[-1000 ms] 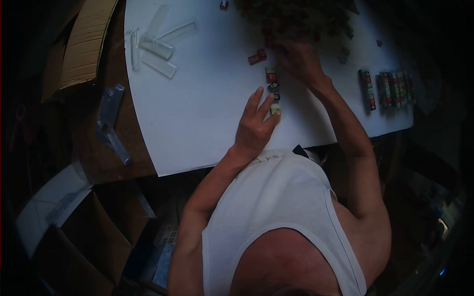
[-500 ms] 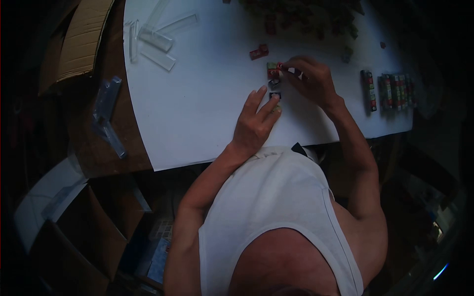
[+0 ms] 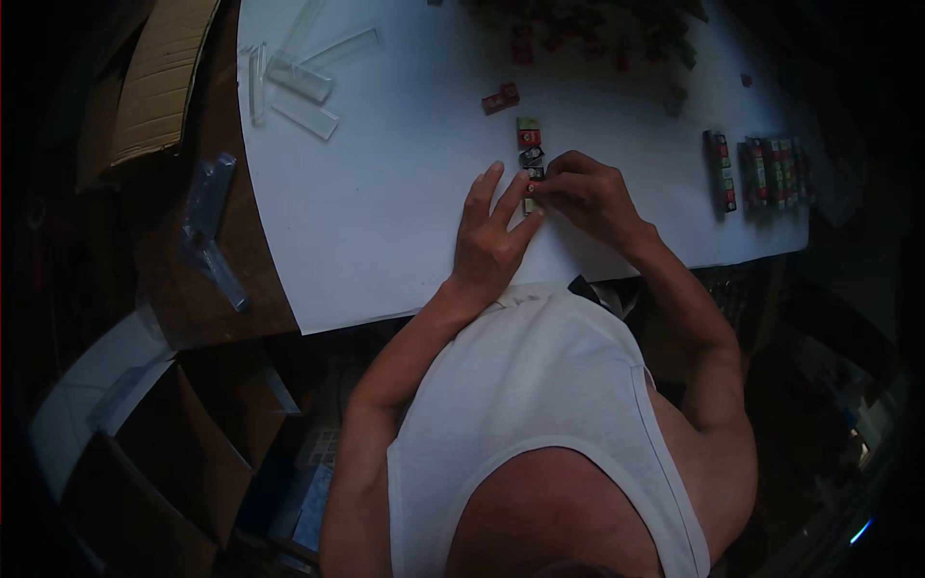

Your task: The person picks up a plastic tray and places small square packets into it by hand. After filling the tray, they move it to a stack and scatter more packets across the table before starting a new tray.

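Observation:
A short column of small printed boxes (image 3: 529, 137) in green, red and black lies on the white sheet (image 3: 385, 212) in front of me. My left hand (image 3: 489, 241) rests beside its left side, fingers spread, with the fingertips close to the lower boxes. My right hand (image 3: 590, 197) comes in from the right with thumb and fingers pinched on a small red box (image 3: 532, 188) in the lower part of the column. My fingers partly cover the lower boxes. Two more red boxes (image 3: 500, 98) lie together just above the column.
Clear plastic sleeves (image 3: 303, 82) lie at the upper left, others (image 3: 207, 212) on the brown table edge. Filled sleeves (image 3: 771, 173) stand at the right. A dark heap of small boxes (image 3: 597, 34) is at the back. Cardboard (image 3: 169, 77) stands far left.
My right hand has moved down from the top of the column to its lower part, and a red box now shows there. My left hand has barely moved.

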Demonstrator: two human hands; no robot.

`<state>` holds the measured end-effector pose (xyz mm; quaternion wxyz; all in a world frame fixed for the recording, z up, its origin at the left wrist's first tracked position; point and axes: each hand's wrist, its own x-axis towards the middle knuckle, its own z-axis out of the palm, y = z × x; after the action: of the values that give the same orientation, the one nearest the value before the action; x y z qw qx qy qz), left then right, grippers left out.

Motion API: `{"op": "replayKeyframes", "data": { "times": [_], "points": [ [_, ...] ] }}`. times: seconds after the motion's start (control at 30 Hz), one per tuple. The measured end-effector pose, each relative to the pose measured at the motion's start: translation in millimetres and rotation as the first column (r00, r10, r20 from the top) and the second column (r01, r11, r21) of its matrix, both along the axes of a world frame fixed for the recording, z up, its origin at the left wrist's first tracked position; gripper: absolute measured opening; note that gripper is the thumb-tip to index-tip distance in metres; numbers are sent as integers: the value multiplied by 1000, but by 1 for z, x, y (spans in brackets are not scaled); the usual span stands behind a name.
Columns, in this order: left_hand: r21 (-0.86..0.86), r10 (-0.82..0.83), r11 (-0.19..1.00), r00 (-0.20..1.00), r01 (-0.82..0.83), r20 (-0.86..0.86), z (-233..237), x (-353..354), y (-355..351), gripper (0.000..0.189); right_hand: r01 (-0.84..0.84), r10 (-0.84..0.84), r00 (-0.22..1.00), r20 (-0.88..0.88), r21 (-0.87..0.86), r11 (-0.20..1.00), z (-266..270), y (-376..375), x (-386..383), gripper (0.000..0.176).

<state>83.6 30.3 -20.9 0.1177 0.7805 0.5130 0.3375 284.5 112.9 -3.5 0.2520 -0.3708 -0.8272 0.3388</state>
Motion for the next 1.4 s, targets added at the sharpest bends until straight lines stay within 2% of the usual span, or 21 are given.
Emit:
{"op": "replayKeyframes", "data": {
  "times": [0.13, 0.2, 0.23, 0.3, 0.43, 0.5, 0.53, 0.6, 0.63, 0.7, 0.73, 0.8, 0.93, 1.13, 1.2, 1.27, 1.33, 1.37, 1.4],
  "points": [
    [14, -9, 1000, 1000, 10, -9, 3, 0, 0, 14, -8, 6, 1000, -27, -95, 995, 3, 7, 1, 21],
    [53, -9, 999, 1000, 10, -25, 4, 0, 1, 17, 92, -88, 995, -57, 69, 993, 0, 17, 1, 21],
    [86, -14, 996, 999, 17, -39, 4, 0, 2, 20, 95, -90, 994, -59, 71, 993, 2, 22, -2, 21],
    [82, -22, 996, 999, 25, -33, 5, 0, 2, 20, 33, -49, 995, 87, 177, 984, 7, 30, -9, 22],
    [73, -29, 997, 999, 30, -20, 6, 0, 3, 21, -28, 3, 987, 163, 154, 988, 14, 45, -13, 18],
    [67, -33, 997, 999, 34, -18, 6, 0, 3, 20, -23, 2, 959, 284, 70, 997, 16, 51, -16, 17],
    [52, -31, 998, 999, 32, -18, 6, 0, 2, 20, -11, -10, 959, 285, 74, 997, 18, 50, -19, 17],
    [55, -41, 998, 999, 42, -18, 4, 0, 2, 20, 153, -110, 936, 335, -104, 983, 24, 49, -28, 17],
    [50, -37, 998, 999, 38, -17, 4, 0, 2, 20, 162, -121, 934, 335, -98, 982, 24, 45, -28, 17],
    [55, -37, 998, 999, 38, -11, 4, 1, 3, 21, 307, -252, 944, 214, -285, 908, 21, 40, -28, 22],
    [51, -30, 998, 1000, 30, -7, 5, 1, 2, 22, 312, -256, 942, 216, -281, 908, 18, 40, -28, 22],
    [52, -35, 998, 999, 35, -5, 4, 0, 1, 22, 351, -314, 936, 158, -381, 855, 15, 40, -25, 24],
    [38, -44, 998, 999, 43, 24, 4, 2, 1, 19, 344, -313, 939, 144, -461, 818, 14, 44, -19, 27],
    [35, -37, 999, 999, 36, 26, 5, 3, 1, 18, 220, -141, 969, 203, -444, 868, 26, 54, -8, 25],
    [45, -29, 999, 999, 27, 28, 4, 4, 3, 18, 382, -378, 924, 58, -196, 903, 17, 76, 9, 21],
    [43, -19, 999, 999, 18, 30, 4, 4, 1, 18, 482, -486, 865, 123, 64, 874, 20, 110, 30, 26],
    [56, -31, 998, 999, 29, 32, 4, 3, 2, 17, 379, -438, 888, 136, 321, 868, 21, 135, 43, 29],
    [37, -21, 999, 999, 20, 30, 4, 2, 1, 17, 372, -427, 893, 141, 303, 877, 11, 149, 51, 29],
    [47, -33, 998, 999, 31, 32, 4, 1, 1, 17, 270, -365, 894, 260, 337, 902, 0, 163, 61, 31]
  ]
}}
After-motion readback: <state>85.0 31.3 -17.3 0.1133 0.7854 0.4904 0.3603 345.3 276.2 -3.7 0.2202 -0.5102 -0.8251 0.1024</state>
